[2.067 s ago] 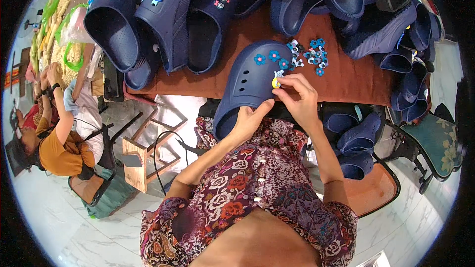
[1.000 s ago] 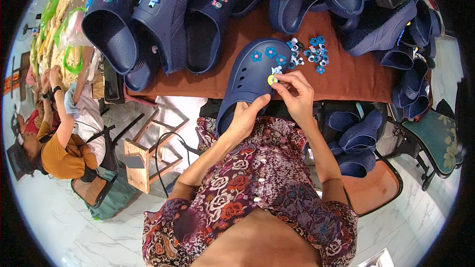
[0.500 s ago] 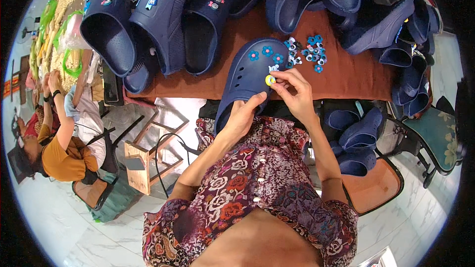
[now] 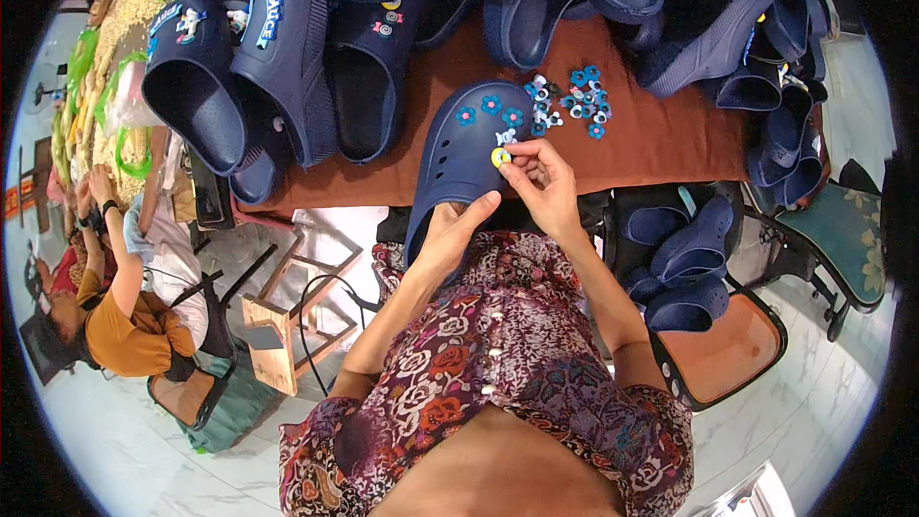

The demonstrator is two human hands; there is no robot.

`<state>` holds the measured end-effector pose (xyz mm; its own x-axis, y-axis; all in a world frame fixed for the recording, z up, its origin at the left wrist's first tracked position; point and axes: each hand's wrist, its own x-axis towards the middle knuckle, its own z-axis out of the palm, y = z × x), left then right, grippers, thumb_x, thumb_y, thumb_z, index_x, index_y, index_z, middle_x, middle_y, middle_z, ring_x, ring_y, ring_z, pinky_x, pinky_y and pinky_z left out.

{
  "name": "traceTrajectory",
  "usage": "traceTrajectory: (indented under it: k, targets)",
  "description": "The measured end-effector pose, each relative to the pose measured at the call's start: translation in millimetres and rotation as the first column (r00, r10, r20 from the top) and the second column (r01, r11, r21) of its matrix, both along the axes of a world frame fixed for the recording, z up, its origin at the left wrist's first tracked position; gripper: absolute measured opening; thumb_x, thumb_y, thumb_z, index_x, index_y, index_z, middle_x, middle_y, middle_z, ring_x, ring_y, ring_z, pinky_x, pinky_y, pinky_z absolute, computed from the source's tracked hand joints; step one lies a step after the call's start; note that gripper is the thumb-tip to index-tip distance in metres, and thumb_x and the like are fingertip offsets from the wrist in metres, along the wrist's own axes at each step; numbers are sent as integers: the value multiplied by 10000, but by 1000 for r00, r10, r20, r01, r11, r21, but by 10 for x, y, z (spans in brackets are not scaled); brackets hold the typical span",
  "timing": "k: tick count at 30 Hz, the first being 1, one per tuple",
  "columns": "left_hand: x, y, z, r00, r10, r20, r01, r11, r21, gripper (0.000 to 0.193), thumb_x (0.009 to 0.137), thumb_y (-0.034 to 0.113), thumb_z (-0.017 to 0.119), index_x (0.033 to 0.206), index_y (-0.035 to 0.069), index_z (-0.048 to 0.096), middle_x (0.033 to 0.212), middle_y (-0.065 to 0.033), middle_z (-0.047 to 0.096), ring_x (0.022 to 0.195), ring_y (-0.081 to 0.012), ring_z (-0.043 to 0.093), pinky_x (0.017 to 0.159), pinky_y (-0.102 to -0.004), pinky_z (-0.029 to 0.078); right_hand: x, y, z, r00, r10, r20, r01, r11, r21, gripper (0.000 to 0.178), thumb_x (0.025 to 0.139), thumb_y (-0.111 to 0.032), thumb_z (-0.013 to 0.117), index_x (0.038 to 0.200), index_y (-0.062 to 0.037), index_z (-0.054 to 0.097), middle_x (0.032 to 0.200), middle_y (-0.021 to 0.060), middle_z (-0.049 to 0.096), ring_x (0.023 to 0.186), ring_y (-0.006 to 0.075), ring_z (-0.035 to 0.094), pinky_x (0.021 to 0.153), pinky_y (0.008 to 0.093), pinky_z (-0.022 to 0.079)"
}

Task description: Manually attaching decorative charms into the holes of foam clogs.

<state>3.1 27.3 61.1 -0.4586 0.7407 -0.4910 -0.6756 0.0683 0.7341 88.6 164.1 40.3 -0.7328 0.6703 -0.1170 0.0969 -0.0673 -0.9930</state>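
Perhaps a phone (image 4: 265, 337) on a wooden stool (image 4: 275, 370)

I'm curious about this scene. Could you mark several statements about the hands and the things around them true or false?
1. The left hand holds a navy clog. True.
2. The flower charms on that clog have red petals. False: their petals are blue.
3. The right hand pinches a yellow charm between thumb and fingers. True.
4. The loose charms lie left of the held clog. False: they lie to its right, on the brown cloth.
5. A wooden stool is on the person's left. True.
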Motion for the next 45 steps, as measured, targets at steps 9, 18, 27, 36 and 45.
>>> traceTrajectory:
  k: [9,18,27,36,45]
  targets:
    - [58,-4,-54,993,118,10,-118,993,-32,617,880,232,691,1356,-42,410,1316,-92,518,1190,-153,482,1040,-307,352,222,529,-55,947,-228,225,97,874,477,146,896,-24,586,1030,-34,643,928,74,610,720,133,602,652,268,486]
    - [38,0,-44,982,160,100,-161,987,8,658,846,172,728,1358,-62,387,1342,-106,497,1220,-168,471,1062,-317,340,141,740,-83,889,-169,426,-139,786,602,208,827,-137,674,1026,-100,626,904,90,595,689,261,623,649,394,490]
    - [39,29,4,981,174,86,-173,985,-14,606,836,101,721,1337,-62,421,1319,-108,516,1185,-158,501,1040,-310,363,117,702,-101,909,-206,363,-120,704,700,199,816,-146,695,987,-74,624,874,92,595,685,229,603,645,355,484]
    - [130,55,-19,980,187,-76,-186,982,18,582,862,159,710,1314,-95,445,1300,-115,534,1166,-155,509,1032,-290,355,43,803,-73,882,-151,446,-228,690,687,197,808,-125,691,985,-72,625,883,102,604,715,262,607,662,375,483]
    - [180,27,-113,969,174,-175,-188,979,-71,498,864,219,720,1182,-120,542,1138,-95,609,997,-118,563,901,-258,428,126,582,113,949,-23,316,-156,836,527,115,884,-107,620,965,-25,613,925,88,634,764,243,631,673,333,495]
